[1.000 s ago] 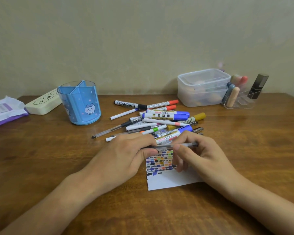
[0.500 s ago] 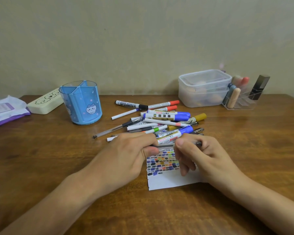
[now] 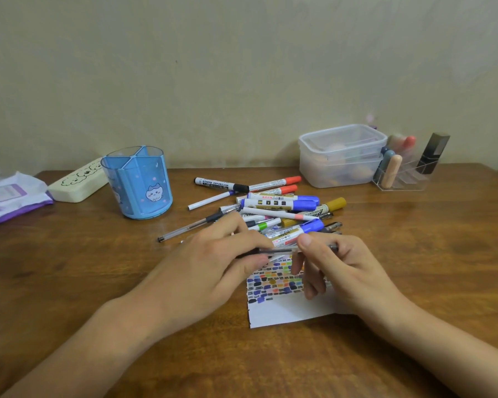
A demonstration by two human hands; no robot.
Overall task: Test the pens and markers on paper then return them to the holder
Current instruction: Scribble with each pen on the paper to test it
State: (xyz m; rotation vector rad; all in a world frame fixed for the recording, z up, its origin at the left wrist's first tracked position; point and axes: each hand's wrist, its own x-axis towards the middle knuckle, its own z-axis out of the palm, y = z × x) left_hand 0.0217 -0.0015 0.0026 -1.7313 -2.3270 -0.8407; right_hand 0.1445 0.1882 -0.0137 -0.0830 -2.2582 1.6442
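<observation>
Gripping one clear pen [image 3: 282,250] between them, the left hand [image 3: 210,271] curls round its dark end and the right hand [image 3: 342,271] pinches its barrel. Under both sets of fingers lies the paper [image 3: 288,311]; beyond the fingertips sits the marker pile [image 3: 279,205], with the blue holder [image 3: 137,182] far left of it.

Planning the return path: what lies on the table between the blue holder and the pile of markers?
In the head view, only bare wood lies between blue holder and marker pile.

I see open bench [image 3: 69,282] left of the marker pile [image 3: 273,208]; holder [image 3: 137,182] stands beyond it, boxes [image 3: 339,156] block the far right.
</observation>
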